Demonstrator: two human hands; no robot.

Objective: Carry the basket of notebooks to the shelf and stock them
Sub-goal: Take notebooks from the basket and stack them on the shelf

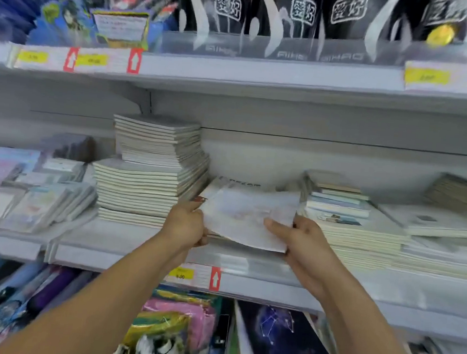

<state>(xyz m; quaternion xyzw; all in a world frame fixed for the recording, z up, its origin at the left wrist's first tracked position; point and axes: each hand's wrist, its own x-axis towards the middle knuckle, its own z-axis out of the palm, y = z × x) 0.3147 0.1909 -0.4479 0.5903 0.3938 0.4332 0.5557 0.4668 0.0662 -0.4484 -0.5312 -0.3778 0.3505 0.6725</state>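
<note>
Both my hands hold a small bundle of pale notebooks [247, 216] flat over the middle shelf [140, 262]. My left hand [187, 223] grips its left edge, and my right hand [303, 242] grips its right edge with the thumb on top. The bundle sits in the gap between a tall stack of white notebooks [154, 170] on the left and a lower stack [349, 223] on the right. Another notebook [240, 183] lies behind it on the shelf. No basket is in view.
The upper shelf [264, 72] carries black packaged items and yellow price tags. Small wrapped notebooks [35, 199] fill the middle shelf's left end. The lower shelf holds a dark star-pattern notebook [282, 342] and colourful pouches [174, 321].
</note>
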